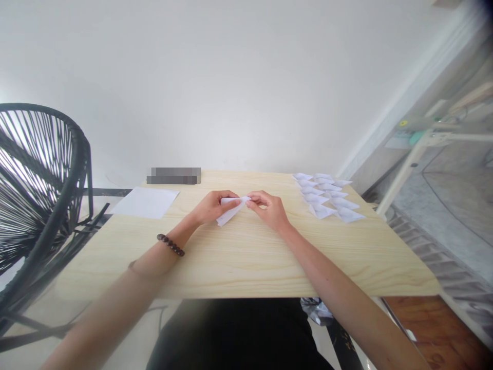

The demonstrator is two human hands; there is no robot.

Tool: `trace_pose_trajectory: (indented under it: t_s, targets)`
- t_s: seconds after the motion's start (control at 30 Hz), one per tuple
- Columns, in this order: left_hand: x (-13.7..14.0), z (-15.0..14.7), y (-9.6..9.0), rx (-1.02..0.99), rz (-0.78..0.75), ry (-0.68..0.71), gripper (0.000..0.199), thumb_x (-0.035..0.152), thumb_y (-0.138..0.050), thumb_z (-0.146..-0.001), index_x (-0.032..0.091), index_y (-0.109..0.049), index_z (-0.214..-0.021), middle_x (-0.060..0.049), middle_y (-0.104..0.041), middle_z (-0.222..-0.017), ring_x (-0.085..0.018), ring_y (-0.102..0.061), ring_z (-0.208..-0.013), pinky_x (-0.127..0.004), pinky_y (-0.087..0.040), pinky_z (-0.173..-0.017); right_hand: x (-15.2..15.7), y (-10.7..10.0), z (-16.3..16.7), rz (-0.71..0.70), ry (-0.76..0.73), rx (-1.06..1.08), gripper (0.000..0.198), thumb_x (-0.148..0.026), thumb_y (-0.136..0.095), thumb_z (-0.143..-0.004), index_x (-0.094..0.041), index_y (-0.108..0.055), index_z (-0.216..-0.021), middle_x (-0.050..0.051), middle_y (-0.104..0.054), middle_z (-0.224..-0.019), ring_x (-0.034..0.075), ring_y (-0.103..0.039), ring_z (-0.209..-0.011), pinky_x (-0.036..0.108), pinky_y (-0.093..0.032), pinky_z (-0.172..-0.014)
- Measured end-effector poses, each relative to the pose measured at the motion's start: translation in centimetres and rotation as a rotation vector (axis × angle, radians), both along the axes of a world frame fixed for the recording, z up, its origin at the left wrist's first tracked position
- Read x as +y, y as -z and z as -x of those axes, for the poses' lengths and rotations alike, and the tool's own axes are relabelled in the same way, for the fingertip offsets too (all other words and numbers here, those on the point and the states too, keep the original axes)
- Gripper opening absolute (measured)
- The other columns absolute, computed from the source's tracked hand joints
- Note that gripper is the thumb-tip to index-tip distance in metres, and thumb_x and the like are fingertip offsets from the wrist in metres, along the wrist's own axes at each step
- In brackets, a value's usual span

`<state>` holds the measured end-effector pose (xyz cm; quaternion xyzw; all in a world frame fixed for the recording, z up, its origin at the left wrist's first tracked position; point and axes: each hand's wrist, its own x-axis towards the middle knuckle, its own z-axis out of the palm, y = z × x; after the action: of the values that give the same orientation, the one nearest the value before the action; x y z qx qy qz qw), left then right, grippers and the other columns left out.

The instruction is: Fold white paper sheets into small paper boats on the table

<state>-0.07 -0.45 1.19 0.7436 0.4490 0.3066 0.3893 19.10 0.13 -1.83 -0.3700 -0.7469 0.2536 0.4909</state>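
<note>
A partly folded sheet of white paper (227, 218) is held between my two hands, just above the middle of the wooden table. My left hand (215, 206) grips its left part, thumb on top and fingers behind. At the pointed right end, the thumb and fingertips of my right hand (269, 208) pinch the paper. Folded white paper pieces (320, 210) stand in rows to the right of my right hand, several of them with pointed ends. Flat white paper (148, 201) lies at the table's left side.
The light wooden table (239, 267) stands against a white wall. A dark blurred-out object (173, 176) sits at its back left. A black woven chair (42, 205) is close on the left, and a pale metal frame (404, 169) stands beyond the right edge.
</note>
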Motion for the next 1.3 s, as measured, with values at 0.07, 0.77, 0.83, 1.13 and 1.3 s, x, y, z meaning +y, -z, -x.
trace_pose_trajectory:
  t_s: [0.07,0.77,0.83,1.13,1.3]
  targets:
    - [0.0,-0.1,0.0,-0.013,0.022,-0.024,0.04,0.048,-0.049,-0.075,0.013,-0.06,-0.088,-0.001,-0.055,-0.059,-0.01,-0.047,-0.049,-0.017,-0.033,-0.039,-0.2,-0.1,0.1,-0.013,-0.017,-0.005,0.019,-0.029,-0.055,-0.075,-0.02,-0.061,-0.09,0.002,-0.066,-0.081,0.015,-0.063,-0.074,0.027,-0.052,-0.069]
    - [0.1,0.0,-0.2,-0.183,0.354,0.009,0.028,0.038,-0.055,-0.07,0.011,-0.065,-0.071,-0.001,-0.055,-0.052,-0.008,-0.041,-0.041,-0.019,-0.026,-0.036,-1.6,-1.4,0.5,-0.136,-0.099,-0.151,0.016,-0.024,-0.047,-0.079,-0.02,-0.062,-0.084,0.001,-0.065,-0.078,0.012,-0.061,-0.07,0.025,-0.048,-0.069]
    - [0.2,0.1,-0.2,-0.193,0.386,0.031,0.027,0.037,-0.055,-0.07,0.012,-0.064,-0.067,-0.002,-0.056,-0.053,-0.008,-0.042,-0.042,-0.019,-0.026,-0.036,-1.6,-1.5,0.5,-0.151,-0.105,-0.168,0.017,-0.024,-0.046,-0.079,-0.02,-0.061,-0.085,0.001,-0.065,-0.078,0.012,-0.06,-0.069,0.025,-0.048,-0.068]
    - [0.4,0.4,-0.1,-0.246,0.448,0.078,0.027,0.039,-0.061,-0.067,0.012,-0.064,-0.066,0.001,-0.051,-0.047,-0.006,-0.038,-0.039,-0.019,-0.021,-0.035,-1.7,-1.5,0.4,-0.227,-0.133,-0.205,0.017,-0.022,-0.045,-0.079,-0.02,-0.061,-0.083,0.002,-0.064,-0.078,0.013,-0.058,-0.071,0.026,-0.046,-0.07]
    - [0.3,0.0,0.1,-0.163,0.288,-0.01,0.028,0.04,-0.062,-0.064,0.013,-0.065,-0.071,0.003,-0.051,-0.049,-0.006,-0.039,-0.042,-0.018,-0.026,-0.038,-1.5,-1.5,0.3,-0.141,-0.169,-0.177,0.013,-0.022,-0.048,-0.076,-0.018,-0.058,-0.084,0.001,-0.062,-0.076,0.012,-0.057,-0.066,0.025,-0.045,-0.067]
